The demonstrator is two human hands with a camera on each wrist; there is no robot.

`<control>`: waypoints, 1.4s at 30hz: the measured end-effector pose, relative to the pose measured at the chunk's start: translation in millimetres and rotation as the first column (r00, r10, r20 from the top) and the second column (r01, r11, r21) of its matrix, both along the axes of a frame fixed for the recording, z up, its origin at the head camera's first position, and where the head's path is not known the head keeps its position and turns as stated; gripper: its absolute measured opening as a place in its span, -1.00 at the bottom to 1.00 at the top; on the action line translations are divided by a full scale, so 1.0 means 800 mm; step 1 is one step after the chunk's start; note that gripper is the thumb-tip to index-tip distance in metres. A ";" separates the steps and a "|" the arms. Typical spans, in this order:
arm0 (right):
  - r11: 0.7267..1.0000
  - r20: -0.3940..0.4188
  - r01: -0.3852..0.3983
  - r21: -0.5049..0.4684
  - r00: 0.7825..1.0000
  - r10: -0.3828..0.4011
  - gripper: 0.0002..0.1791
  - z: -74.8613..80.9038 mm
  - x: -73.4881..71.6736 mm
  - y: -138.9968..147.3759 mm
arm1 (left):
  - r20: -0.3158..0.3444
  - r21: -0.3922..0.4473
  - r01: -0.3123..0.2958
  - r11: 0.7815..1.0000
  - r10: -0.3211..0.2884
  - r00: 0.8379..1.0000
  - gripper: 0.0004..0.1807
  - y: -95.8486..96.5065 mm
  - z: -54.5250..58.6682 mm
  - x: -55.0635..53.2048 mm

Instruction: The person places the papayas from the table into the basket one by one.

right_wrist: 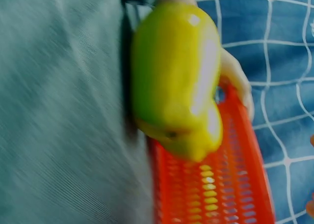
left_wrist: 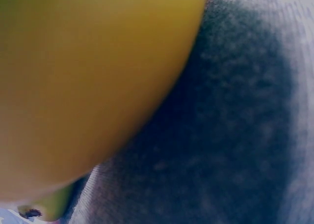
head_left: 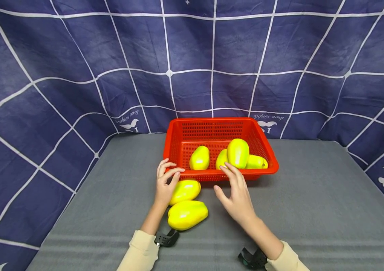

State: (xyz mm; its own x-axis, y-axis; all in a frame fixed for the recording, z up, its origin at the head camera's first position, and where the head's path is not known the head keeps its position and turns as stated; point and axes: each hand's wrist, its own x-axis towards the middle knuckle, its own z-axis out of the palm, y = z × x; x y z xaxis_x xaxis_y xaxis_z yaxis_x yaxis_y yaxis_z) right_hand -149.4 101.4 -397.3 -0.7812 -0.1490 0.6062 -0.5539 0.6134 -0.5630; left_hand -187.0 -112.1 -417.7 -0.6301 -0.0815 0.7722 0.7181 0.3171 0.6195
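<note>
A red plastic basket holds several yellow-green papayas, among them one papaya lying alone and another papaya on top of others at the right. My left hand grips the basket's front left corner, fingers curved over the rim. Beside that wrist lie two papayas on the table, the farther papaya against the basket and the nearer papaya. A papaya fills much of the left wrist view. With fingers spread and nothing held, my right hand hovers by the basket's front rim, near the top papaya.
A grey cloth covers the table. Behind and at both sides hangs a dark blue curtain with white grid lines, close to the basket's back edge. A black wrist camera sits on the left wrist near the closest papaya.
</note>
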 end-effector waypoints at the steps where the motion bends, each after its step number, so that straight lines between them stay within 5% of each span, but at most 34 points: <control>1: 1.000 0.012 -0.012 0.003 1.000 0.012 -0.37 -0.004 0.002 -0.003 | 0.002 0.000 -0.001 1.000 0.001 1.000 -0.86 0.000 0.000 0.000; 9: 0.982 0.101 -0.162 0.102 0.983 0.152 -0.39 -0.034 0.014 -0.019 | 0.020 -0.006 -0.004 1.000 0.004 1.000 -0.86 0.002 0.001 0.002; 21: 0.898 0.280 -0.432 0.076 0.874 0.397 -0.40 -0.071 0.020 -0.016 | 0.011 -0.021 -0.013 1.000 0.014 1.000 -0.84 0.002 -0.003 0.002; 28: 0.881 0.329 -0.469 0.062 0.843 0.426 -0.36 -0.078 0.016 -0.016 | 0.030 -0.016 -0.016 1.000 0.016 0.999 -0.82 -0.008 -0.035 -0.018; 31: 0.880 0.343 -0.469 0.073 0.841 0.419 -0.37 -0.080 0.014 -0.017 | 0.028 -0.017 -0.011 1.000 0.012 1.000 -0.84 -0.010 -0.038 -0.021; 37: 0.882 0.351 -0.471 0.035 0.832 0.430 -0.44 -0.079 0.011 -0.019 | 0.021 -0.014 -0.012 1.000 0.012 1.000 -0.82 -0.010 -0.033 -0.020; 42: 0.874 0.362 -0.486 -0.024 0.810 0.461 -0.45 -0.081 0.011 -0.018 | 0.010 -0.013 -0.010 1.000 0.010 1.000 -0.82 -0.004 -0.013 -0.006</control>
